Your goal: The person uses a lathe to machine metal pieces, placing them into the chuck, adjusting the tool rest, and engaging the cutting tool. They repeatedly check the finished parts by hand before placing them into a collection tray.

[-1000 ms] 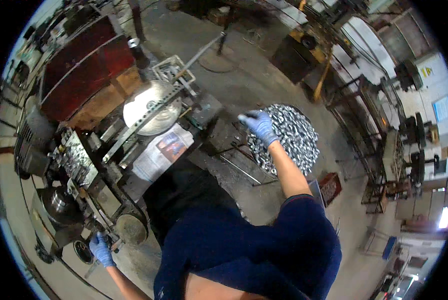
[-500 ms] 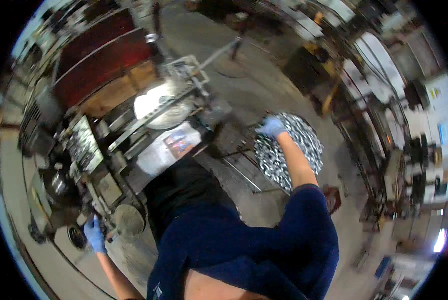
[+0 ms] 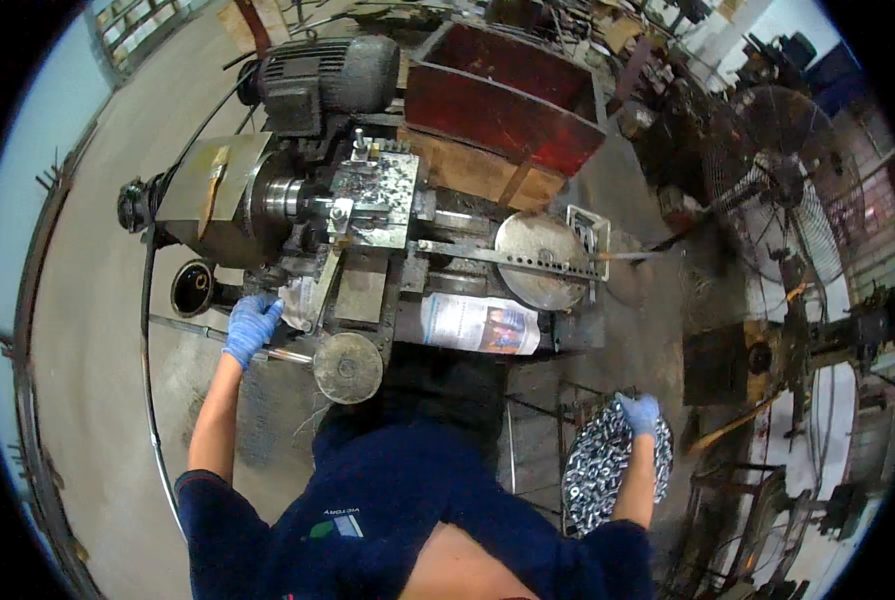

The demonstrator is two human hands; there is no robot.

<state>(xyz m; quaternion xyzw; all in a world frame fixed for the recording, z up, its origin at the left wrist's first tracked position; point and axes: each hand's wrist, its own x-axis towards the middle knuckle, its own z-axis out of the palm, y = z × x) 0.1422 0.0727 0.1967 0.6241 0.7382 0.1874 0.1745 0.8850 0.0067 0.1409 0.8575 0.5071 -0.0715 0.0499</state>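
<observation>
Seemingly, left hand [image 3: 255, 325] and right hand [image 3: 642, 414] are part-curled, holds indiscernible; beside the right fingers, metal parts [image 3: 596, 468] are best pinched singly.

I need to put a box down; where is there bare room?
Bare floor lies between the blue wall and black cable. Crowded: the machine by the left hand and the heaped metal pieces at the right hand.

A worn grey floor [image 3: 98, 270] spreads from a pale blue wall [image 3: 53, 120] at the left, where a dark strip [image 3: 30, 300] edges its foot. A large caged fan [image 3: 780, 172] stands at the right, and mixed clutter [image 3: 618, 35] crowds the far end.
</observation>
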